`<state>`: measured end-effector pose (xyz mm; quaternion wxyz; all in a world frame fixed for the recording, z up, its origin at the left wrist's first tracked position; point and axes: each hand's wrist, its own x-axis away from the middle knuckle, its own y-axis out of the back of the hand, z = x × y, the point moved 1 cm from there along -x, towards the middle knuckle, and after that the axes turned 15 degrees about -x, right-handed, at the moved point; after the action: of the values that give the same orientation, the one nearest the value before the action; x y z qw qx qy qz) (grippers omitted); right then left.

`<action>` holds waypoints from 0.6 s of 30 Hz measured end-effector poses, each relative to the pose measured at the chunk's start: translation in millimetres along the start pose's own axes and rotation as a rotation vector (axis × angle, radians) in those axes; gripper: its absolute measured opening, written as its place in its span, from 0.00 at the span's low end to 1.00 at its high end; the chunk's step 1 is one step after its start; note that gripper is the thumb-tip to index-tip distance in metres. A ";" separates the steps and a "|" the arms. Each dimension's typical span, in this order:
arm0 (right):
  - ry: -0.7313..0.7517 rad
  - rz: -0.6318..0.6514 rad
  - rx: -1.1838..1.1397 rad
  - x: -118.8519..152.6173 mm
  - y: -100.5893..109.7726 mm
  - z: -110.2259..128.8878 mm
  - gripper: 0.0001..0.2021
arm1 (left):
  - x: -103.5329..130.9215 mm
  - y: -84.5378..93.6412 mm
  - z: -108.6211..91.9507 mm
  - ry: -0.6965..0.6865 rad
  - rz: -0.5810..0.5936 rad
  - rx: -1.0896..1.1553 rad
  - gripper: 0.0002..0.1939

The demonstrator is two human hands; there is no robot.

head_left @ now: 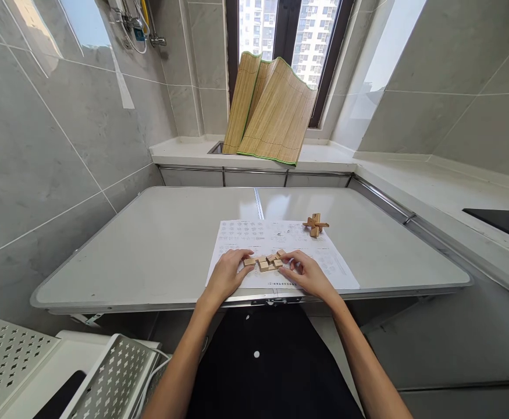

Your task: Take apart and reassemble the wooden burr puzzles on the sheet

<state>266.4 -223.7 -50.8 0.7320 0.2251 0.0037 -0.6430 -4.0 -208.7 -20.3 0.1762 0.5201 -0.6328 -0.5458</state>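
Note:
Several light wooden puzzle pieces, notched and blocky, lie close together on a printed sheet of paper near the table's front edge. My left hand has its thumb and index finger about the left-end wooden puzzle piece. From the other side, my right hand grips the right end of the group between thumb and index finger, its other fingers curled. Beyond my right hand, a darker assembled wooden burr puzzle stands on the sheet's far right corner.
The white folding table has a center seam and a metal rim. Behind it, a bamboo mat leans by the window on a ledge. A white perforated rack stands at the lower left. A counter runs along the right.

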 end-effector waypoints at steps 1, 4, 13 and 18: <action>-0.004 -0.010 0.006 -0.5 -1.2 -0.1 0.16 | -0.3 -0.6 -0.9 0.004 0.001 -0.005 0.13; -0.014 -0.028 0.032 -1.2 -4.6 1.9 0.15 | -0.4 -0.4 -2.7 0.018 -0.017 0.002 0.12; 0.001 -0.014 0.007 2.9 -5.3 10.7 0.15 | -0.8 0.6 -4.7 0.041 -0.078 -0.066 0.11; 0.005 -0.011 -0.064 5.5 -2.4 13.2 0.15 | -3.8 -2.9 -7.5 0.032 -0.091 -0.130 0.11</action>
<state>261.3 -233.4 -41.4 0.7353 0.2031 0.0271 -0.6461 4.7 -208.9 -19.0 0.1949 0.5445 -0.5689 -0.5848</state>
